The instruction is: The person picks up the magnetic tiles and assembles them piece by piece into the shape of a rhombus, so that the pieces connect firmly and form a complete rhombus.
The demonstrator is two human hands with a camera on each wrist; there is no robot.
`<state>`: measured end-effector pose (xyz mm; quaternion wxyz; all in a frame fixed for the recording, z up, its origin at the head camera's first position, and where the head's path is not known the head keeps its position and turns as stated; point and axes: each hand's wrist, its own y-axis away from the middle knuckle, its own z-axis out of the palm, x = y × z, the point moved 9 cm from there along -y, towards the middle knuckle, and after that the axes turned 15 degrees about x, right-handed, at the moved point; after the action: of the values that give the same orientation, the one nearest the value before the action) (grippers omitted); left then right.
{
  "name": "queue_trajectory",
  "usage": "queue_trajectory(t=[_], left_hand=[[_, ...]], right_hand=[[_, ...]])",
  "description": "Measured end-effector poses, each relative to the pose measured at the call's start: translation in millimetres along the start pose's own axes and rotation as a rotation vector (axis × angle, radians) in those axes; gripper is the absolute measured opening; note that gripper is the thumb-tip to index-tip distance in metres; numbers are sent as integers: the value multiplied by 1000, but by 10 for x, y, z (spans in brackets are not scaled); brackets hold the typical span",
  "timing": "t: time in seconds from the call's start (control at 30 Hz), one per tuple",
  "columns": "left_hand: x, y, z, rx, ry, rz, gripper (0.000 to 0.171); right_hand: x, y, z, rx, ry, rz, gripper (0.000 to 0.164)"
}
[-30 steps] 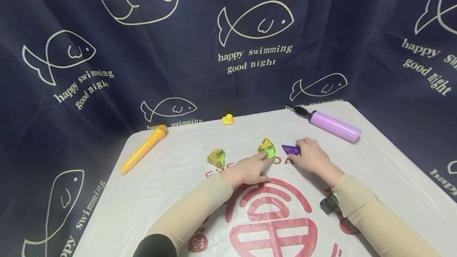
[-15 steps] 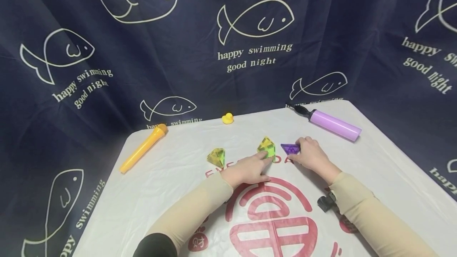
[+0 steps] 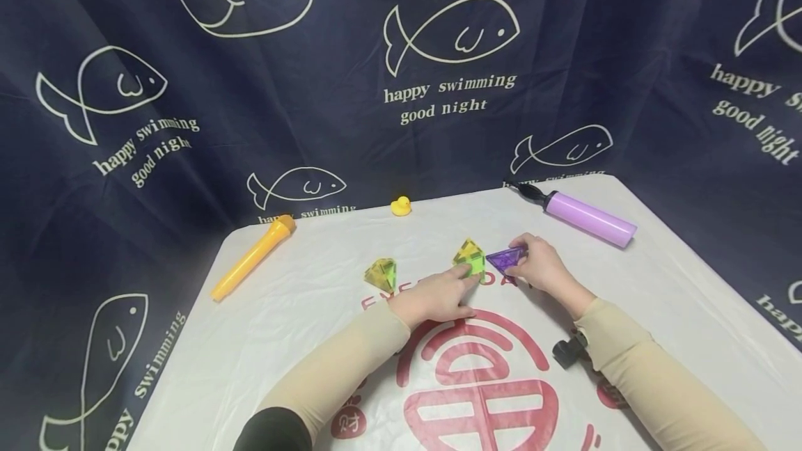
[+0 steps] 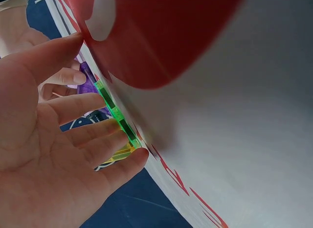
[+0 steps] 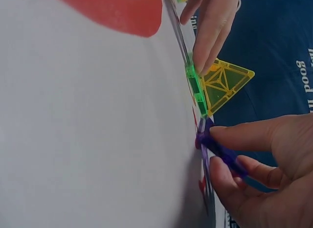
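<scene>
Near the middle of the table, a green square magnetic tile (image 3: 475, 266) lies flat with yellow triangle tiles (image 5: 226, 84) standing against it. Fingertips of my left hand (image 3: 438, 296) rest on the green tile, its fingers fairly straight in the left wrist view. Thumb and fingers of my right hand (image 3: 545, 266) pinch a purple triangle magnetic tile (image 3: 503, 260). The purple tile is tilted, one corner close beside the green tile's right edge. Left of these, a similar yellow-and-green tile build (image 3: 380, 275) sits behind the left wrist.
An orange toy microphone (image 3: 253, 257) lies at the left edge. A small yellow rubber duck (image 3: 401, 207) stands at the back, and a purple hand pump (image 3: 589, 218) lies at back right. The white tablecloth (image 3: 250, 353) has red print; a dark blue curtain (image 3: 351, 89) hangs behind.
My right hand has moved slightly left with the purple tile, bringing it closer to the green tile and tilting it. The left hand stays in place.
</scene>
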<state>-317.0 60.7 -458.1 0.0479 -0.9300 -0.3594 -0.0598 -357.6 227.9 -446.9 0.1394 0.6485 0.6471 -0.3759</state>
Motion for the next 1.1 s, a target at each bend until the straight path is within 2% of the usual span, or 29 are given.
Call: queue_trajectory(t=[0.2, 0.43, 0.63, 0.9, 1.1], left_hand=[[-6, -5, 13, -1, -2, -2, 73], [-1, -8, 5, -8, -6, -7, 73], [12, -18, 3, -1, -20, 11, 72], [10, -13, 12, -2, -13, 6, 71], [12, -15, 2, 2, -11, 7, 71]], right_hand=[[68, 40, 74, -52, -170, 99, 53], [47, 70, 167, -98, -304, 93, 49], [7, 97, 235, -170, -436, 127, 48], [0, 110, 262, -204, -495, 153, 49], [4, 68, 260, -180, -485, 94, 48]])
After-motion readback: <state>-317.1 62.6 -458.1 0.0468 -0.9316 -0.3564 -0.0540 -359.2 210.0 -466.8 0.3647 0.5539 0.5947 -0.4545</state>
